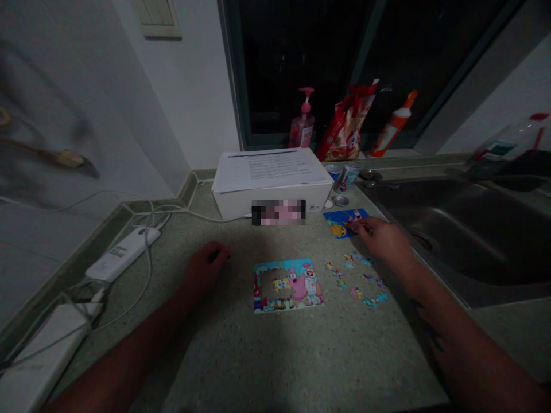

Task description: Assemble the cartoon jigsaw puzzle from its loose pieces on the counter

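A partly assembled cartoon jigsaw puzzle (307, 287) lies flat on the counter, with a gap in its upper left and middle around a small yellow joined section. My left hand (207, 263) rests on the counter to the left of the puzzle, fingers curled in and nothing visible in them. My right hand (385, 238) is over the right part of a blue cartoon picture card (338, 225), fingertips pinched together. Whatever is between those fingertips is too small and dark to make out. Loose puzzle pieces (374, 298) are scattered below my right hand, right of the puzzle.
A white box (271, 192) with a printed sheet on top stands behind the puzzle. Cans (348, 176) and lids are beside it. The sink (465, 223) is at right; power strips (123, 252) and cables run along the left. Bottles and a red bag (348, 126) line the sill.
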A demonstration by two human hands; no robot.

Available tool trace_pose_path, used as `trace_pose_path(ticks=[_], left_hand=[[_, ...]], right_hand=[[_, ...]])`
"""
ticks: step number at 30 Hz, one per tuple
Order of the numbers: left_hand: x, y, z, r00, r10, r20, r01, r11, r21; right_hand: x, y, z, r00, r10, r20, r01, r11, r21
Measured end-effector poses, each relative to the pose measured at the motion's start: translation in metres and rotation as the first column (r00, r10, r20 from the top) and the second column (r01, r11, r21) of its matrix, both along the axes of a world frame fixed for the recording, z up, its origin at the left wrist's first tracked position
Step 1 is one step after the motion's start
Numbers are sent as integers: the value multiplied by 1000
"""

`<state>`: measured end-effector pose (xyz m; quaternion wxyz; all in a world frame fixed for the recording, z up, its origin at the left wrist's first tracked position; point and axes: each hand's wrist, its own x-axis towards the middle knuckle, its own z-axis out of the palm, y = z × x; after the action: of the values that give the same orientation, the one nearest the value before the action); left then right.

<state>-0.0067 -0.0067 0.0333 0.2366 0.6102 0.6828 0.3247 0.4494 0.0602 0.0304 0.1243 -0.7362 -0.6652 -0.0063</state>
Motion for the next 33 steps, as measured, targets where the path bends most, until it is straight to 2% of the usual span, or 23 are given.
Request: trace_pose_path(ticks=[12,26,33], left_hand=[[0,4,-2,1000,-19,-11,19,1000,8],[0,10,-5,1000,-15,-8,15,1000,-9],[0,9,-4,1000,-25,-17,25,1000,-9]], right_hand=[[4,5,-10,999,40,18,-40,999,14],[2,8,-10,997,30,67,-30,1000,7],[4,8,-10,999,43,28,-42,999,-7]])
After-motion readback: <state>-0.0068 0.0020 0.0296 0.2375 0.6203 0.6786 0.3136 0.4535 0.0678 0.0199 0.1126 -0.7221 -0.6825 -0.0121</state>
